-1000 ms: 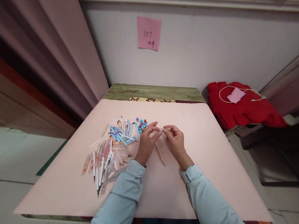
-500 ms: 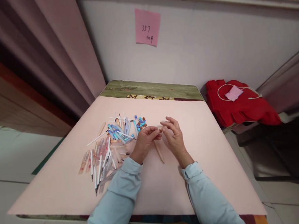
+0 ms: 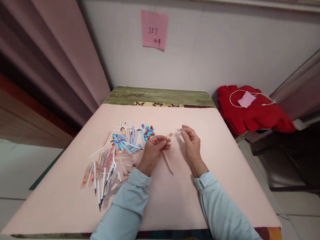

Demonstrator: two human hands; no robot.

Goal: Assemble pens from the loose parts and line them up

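My left hand (image 3: 154, 152) is closed with a short beige patterned pen part (image 3: 169, 135) pinched at its fingertips, one end sticking out to the right. Facing it across a small gap, my right hand (image 3: 192, 144) pinches a thin whitish piece (image 3: 179, 132), too small to name. On the table between and below the hands lies a beige pen barrel (image 3: 168, 164). Just beyond my left hand sits a cluster of small blue and brown bear-like pieces (image 3: 148, 131). Blue pen barrels (image 3: 126, 143) are heaped to the left of that hand.
Clear pinkish pen barrels (image 3: 104, 161) and white refills with dark tips (image 3: 103, 184) spread over the left of the pink-covered table (image 3: 230, 188). Behind the table is a wall with a pink note (image 3: 155, 29). A red cloth (image 3: 255, 115) with a white cable lies at right.
My hands have moved apart from their meeting point. More of the patterned pen part shows in my left hand, and the thin whitish piece is now visible in my right fingers, which have closed.
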